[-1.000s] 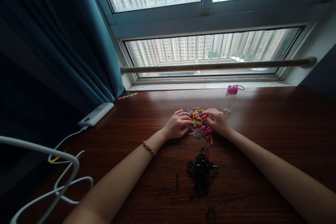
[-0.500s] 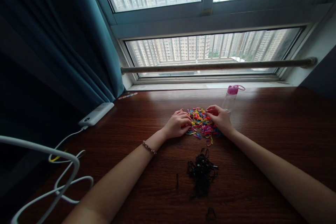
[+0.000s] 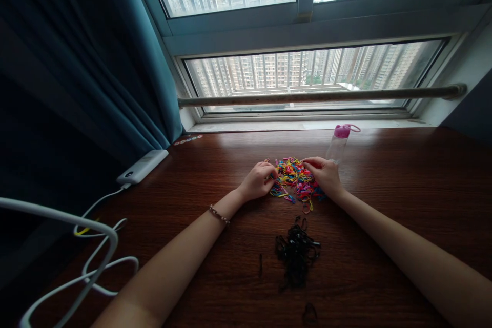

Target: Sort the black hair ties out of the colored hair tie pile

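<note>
A heap of small colourful rubber bands [image 3: 294,177] lies on the brown wooden table, mixed in pink, yellow, blue and red. At its left edge is my left hand [image 3: 260,180], fingers curled in and thumb close to them; what they hold, if anything, is hidden. My right hand [image 3: 323,174] reaches over the upper right edge of the heap, thumb and fingertips pinched together on something too small to name. Nearer to me, between my forearms, sits a pile of black rubber bands [image 3: 298,256]. A single black band [image 3: 309,312] lies apart from it, close to the front.
Behind my right hand stands a clear bottle with a pink lid [image 3: 342,131]. A white power bank [image 3: 142,167] with a looping white cable [image 3: 111,243] lies at the left by the blue curtain [image 3: 154,87]. A metal rail [image 3: 323,96] crosses the window.
My left hand has drawn slightly left and its fingers have curled in more. The right hand has shifted slightly, its fingers now lower and flatter over the heap.
</note>
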Available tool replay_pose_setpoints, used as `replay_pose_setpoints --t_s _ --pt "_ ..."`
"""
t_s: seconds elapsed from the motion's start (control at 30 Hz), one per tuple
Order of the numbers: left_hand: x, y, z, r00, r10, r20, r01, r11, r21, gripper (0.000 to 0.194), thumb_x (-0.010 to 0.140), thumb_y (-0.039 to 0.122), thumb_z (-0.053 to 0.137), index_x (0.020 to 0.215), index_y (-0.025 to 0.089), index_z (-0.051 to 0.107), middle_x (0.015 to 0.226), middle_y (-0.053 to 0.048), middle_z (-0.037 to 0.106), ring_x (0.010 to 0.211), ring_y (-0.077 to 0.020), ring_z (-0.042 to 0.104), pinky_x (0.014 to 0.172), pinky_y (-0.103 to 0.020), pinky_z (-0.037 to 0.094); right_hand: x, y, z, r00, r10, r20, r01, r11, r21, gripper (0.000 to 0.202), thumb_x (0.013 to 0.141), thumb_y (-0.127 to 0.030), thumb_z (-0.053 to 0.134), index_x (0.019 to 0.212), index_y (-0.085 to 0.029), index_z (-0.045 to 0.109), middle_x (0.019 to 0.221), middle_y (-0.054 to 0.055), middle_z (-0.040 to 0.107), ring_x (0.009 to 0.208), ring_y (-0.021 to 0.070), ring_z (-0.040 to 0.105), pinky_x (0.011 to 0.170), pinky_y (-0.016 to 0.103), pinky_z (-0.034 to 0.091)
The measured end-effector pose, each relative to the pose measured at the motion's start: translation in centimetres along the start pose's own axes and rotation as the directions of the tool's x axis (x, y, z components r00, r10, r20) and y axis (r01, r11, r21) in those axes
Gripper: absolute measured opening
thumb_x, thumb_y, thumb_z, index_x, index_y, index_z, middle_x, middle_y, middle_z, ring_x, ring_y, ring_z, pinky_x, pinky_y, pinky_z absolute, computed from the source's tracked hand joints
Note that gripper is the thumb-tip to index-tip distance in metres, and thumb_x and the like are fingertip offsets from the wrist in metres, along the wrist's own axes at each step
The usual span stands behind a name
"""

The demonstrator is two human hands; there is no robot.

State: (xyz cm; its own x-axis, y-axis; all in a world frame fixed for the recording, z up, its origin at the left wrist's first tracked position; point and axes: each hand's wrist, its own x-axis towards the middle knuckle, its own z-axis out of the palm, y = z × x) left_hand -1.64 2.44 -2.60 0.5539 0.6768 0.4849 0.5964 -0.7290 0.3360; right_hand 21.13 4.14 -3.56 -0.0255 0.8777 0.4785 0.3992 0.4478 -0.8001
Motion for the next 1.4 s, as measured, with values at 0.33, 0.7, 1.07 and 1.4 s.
replay_pose_setpoints --t_s 0.33,0.7,1.07,1.4 --pt "-0.1 -0.9 0.4 0.975 -0.145 -0.168 0.138 0.989 -0.051 0.003 0.074 0.017 0.055 0.077 0.017 0.057 0.076 -0.004 0.062 0.078 -0.0168 0.058 0.079 -0.032 0.046 0.0 0.0 0.0 0.999 -0.033 -0.006 0.033 0.998 -0.046 0.023 0.075 -0.035 0.054 0.080 -0.017 0.068 0.075 0.005 0.068 0.067 0.0192 0.061 0.062 0.030 0.048" --pt "-0.1 0.2 0.0 1.000 0.017 -0.025 -0.013 0.990 0.142 0.010 0.076 0.022 0.056 0.080 0.025 0.065 0.101 -0.001 0.062 0.110 -0.0209 0.045 0.099 -0.044 0.026 -0.2 -0.1 0.1 0.997 -0.069 0.025 0.070 0.994 -0.080 0.021 0.077 -0.033 0.054 0.080 -0.018 0.067 0.076 0.004 0.067 0.067 0.0185 0.061 0.064 0.029 0.048" --pt "0.2 -0.4 0.1 0.991 -0.053 -0.121 0.049 0.998 -0.034 0.006 0.075 0.018 0.057 0.077 0.019 0.063 0.084 -0.004 0.065 0.093 -0.0187 0.056 0.090 -0.039 0.040 -0.2 -0.5 0.0 0.996 -0.092 0.021 0.094 0.991 -0.092 0.021 0.076 -0.033 0.054 0.080 -0.018 0.068 0.076 0.005 0.068 0.069 0.0193 0.062 0.066 0.030 0.048" --pt "-0.1 -1.5 0.3 0.938 -0.283 -0.198 0.237 0.945 -0.225 0.010 0.076 0.023 0.057 0.081 0.015 0.060 0.084 -0.005 0.064 0.085 -0.0172 0.060 0.080 -0.031 0.049 -0.2 -0.6 0.0 0.995 -0.098 0.018 0.100 0.990 -0.096 0.018 0.076 -0.030 0.055 0.079 -0.018 0.068 0.076 0.004 0.068 0.069 0.0192 0.062 0.067 0.030 0.048"
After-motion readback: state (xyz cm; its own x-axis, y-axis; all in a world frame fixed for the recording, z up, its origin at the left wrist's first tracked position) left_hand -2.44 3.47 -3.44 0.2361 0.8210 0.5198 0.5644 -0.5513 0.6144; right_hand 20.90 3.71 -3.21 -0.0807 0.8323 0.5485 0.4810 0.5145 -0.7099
